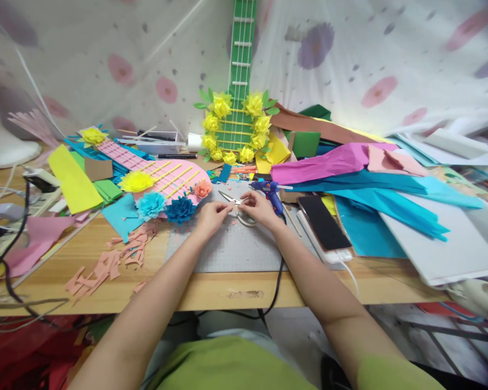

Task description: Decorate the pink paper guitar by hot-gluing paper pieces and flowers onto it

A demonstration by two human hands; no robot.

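Note:
Both my hands meet over a grey cutting mat [236,249] on the wooden table. My right hand [261,210] is closed on the handles of a small pair of scissors [229,197], whose blades point left and away. My left hand [210,218] is curled in a pinch just beside the blades; what it pinches is too small to make out. A white tape ring [246,220] lies on the mat under my right hand. A blue glue gun [271,193] rests just behind the right hand.
A pink paper guitar [162,173] with paper flowers lies to the left, and a green one [241,81] stands at the back. A phone [323,222] lies to the right beside sheets of coloured paper [374,189]. Pink paper scraps [106,265] and cables [8,254] lie on the left.

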